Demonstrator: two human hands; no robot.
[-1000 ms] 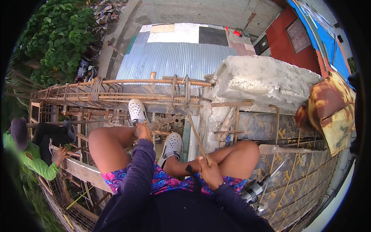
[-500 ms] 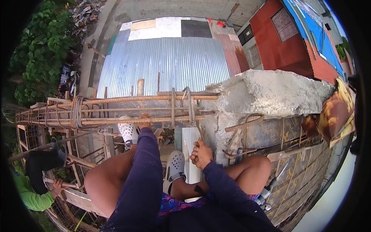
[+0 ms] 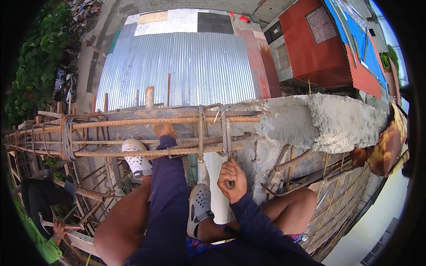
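A cage of rusty rebar (image 3: 111, 153) runs across in front of me, ending at a rough concrete block (image 3: 301, 117) on the right. My left hand (image 3: 165, 130) reaches in among the bars, near the middle rod; its fingers are mostly hidden. My right hand (image 3: 232, 179) is closed in a fist round a thin metal rod, whose dark round end shows at the fist. The rod's upper part points toward two grey bent stirrups (image 3: 224, 128) hooked round the bars. Several loops of stirrups (image 3: 66, 137) are bunched at the left.
My clog-type shoes (image 3: 200, 206) rest below the bars. A corrugated metal roof (image 3: 177, 66) lies beyond and lower. At the lower left another person in a green sleeve (image 3: 42, 239) grips a bar. Wooden formwork (image 3: 341, 208) with rods stands at the right.
My left hand has moved farther in past the near bar. My right fist has turned, so the rod's end now faces me. The view has shifted slightly.
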